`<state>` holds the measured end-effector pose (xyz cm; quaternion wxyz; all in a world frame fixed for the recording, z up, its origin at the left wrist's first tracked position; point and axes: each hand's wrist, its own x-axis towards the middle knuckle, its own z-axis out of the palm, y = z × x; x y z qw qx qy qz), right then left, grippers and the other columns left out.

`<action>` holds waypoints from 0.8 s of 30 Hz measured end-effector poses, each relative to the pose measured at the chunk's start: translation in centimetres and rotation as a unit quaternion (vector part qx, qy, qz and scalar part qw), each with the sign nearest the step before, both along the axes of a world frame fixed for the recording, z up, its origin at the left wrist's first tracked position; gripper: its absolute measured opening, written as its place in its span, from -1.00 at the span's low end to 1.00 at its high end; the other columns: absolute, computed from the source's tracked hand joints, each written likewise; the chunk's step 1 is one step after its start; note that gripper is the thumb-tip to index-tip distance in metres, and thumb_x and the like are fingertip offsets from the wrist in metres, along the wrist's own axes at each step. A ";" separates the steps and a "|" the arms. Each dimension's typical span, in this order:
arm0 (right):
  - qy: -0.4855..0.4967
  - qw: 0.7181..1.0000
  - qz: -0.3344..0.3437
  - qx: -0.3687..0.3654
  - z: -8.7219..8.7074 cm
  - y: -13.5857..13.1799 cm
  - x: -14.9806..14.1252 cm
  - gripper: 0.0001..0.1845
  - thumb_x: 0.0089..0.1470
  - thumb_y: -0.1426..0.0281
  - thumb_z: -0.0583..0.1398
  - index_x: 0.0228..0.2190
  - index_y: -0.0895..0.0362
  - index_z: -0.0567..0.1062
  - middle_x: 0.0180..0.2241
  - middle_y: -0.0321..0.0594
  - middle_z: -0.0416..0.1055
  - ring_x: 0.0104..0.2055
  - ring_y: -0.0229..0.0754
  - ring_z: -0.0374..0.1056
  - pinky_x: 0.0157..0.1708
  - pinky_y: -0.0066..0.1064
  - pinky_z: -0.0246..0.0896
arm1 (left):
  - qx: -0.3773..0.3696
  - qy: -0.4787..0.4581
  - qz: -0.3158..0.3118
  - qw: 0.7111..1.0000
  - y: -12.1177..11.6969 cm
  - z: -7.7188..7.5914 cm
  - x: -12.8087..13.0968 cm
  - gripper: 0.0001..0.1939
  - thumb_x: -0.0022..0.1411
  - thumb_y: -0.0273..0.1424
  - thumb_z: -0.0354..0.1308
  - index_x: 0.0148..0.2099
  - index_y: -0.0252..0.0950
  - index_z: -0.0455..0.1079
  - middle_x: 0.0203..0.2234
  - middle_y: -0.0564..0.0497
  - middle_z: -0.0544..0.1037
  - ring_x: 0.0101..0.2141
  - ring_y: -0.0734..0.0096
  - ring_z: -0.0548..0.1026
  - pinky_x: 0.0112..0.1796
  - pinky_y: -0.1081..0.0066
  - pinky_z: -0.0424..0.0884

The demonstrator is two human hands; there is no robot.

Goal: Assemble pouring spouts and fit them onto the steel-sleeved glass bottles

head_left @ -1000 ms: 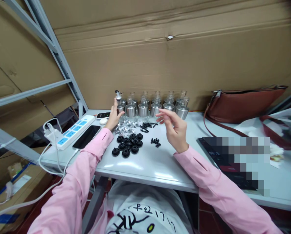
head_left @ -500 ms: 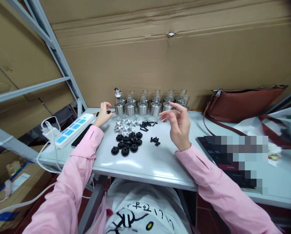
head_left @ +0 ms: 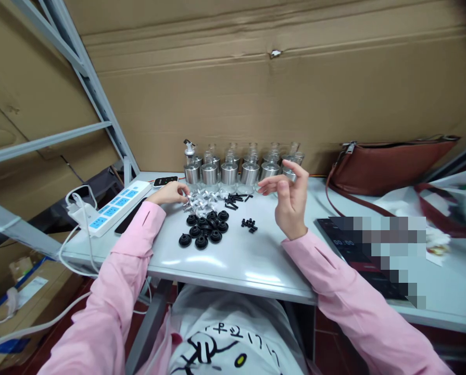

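Head view: resting near-closed left hand (head_left: 170,192), hold unclear, at silver parts (head_left: 204,202) between bottles (head_left: 250,173) and black discs (head_left: 203,225); holding right hand (head_left: 292,203) half-open, empty, above table (head_left: 248,260); showing “00:00” on dark screen (head_left: 344,247), black lettering (head_left: 206,349) on white garment (head_left: 233,302)

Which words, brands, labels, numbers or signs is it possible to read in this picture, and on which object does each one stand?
"00:00": on the dark screen at the right of the table; the last digits are faint, and mosaic blocks hide part of it.
White garment on the lap: black characters, distorted by folds, not surely readable.
Small lit device: too small to read.
White label at lower left: too blurred to read.
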<state>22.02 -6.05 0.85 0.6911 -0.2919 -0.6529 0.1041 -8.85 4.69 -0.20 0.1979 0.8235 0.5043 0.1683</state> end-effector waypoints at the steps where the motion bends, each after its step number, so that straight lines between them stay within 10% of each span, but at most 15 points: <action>1: 0.000 1.000 -0.001 -0.003 0.0 0.0 0.0 -0.66 0.23 0.22 -0.03 0.03 -0.04 0.16 -0.40 -0.27 0.41 -0.48 -0.23 0.39 -0.45 -0.33 0.33 | 0.008 -0.003 0.008 1.000 -0.1 0.2 0.0 -0.83 -0.16 -0.36 0.19 -0.43 -0.31 0.43 -0.58 0.10 0.44 -0.51 0.48 0.35 -0.43 0.50 0.21; 7: 0.008 1.000 0.009 0.001 -0.1 0.0 0.2 -0.70 0.22 0.23 -0.01 -0.01 -0.03 0.23 -0.46 -0.31 0.41 -0.52 -0.27 0.37 -0.46 -0.36 0.32 | 0.128 -0.096 0.061 0.985 -1.3 1.1 1.7 -0.80 -0.05 -0.28 0.15 -0.49 -0.33 0.30 -0.67 0.16 0.29 -0.58 0.56 0.20 -0.49 0.52 0.12; 18: -0.152 0.987 0.012 -0.054 -0.1 -0.5 -0.2 -0.82 0.18 0.29 0.08 -0.26 0.10 0.40 -0.52 -0.31 0.43 -0.52 -0.30 0.38 -0.45 -0.42 0.32 | 0.347 -0.115 -0.123 0.923 -6.5 -0.6 9.6 -0.75 0.24 -0.28 0.02 -0.45 -0.29 0.23 -0.62 0.11 0.28 -0.56 0.50 0.23 -0.43 0.45 0.20; 24: -0.244 0.967 0.060 -0.049 -0.1 -0.6 -0.6 -0.66 -0.11 0.18 0.32 -0.35 0.12 0.41 -0.47 -0.27 0.46 -0.47 -0.26 0.39 -0.44 -0.42 0.36 | 0.313 -0.279 -0.055 0.906 -8.2 -0.5 10.8 -0.70 0.21 -0.23 0.10 -0.48 -0.28 0.21 -0.64 0.14 0.28 -0.60 0.57 0.24 -0.51 0.50 0.21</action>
